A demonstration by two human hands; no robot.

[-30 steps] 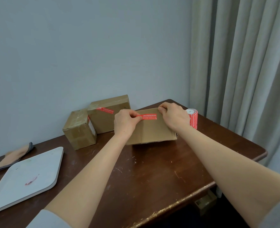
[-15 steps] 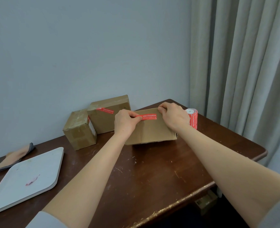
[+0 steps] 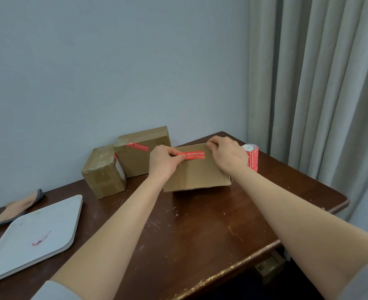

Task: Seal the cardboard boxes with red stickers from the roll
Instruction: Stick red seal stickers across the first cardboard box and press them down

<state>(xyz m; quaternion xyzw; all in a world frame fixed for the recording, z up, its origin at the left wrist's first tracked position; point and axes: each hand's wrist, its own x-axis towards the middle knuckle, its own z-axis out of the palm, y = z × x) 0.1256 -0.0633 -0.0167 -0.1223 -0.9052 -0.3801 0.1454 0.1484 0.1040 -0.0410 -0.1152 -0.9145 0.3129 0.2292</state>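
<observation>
The left hand (image 3: 162,162) pinched the left end of the sticker (image 3: 194,155), which lay on the top of the box (image 3: 197,175) at the far side of the table (image 3: 200,230). The right hand (image 3: 226,153) gripped the far edge of the box with curled fingers and partly hid the roll (image 3: 253,158) behind it. To the left stood a small box (image 3: 104,173) and a sealed box (image 3: 141,156), and nearer lay a tray (image 3: 49,217).

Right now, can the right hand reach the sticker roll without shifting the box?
Probably yes. The sticker roll stands upright just past the right hand, with nothing showing between them. But that hand grips the top edge of the box and would have to let go first.
</observation>
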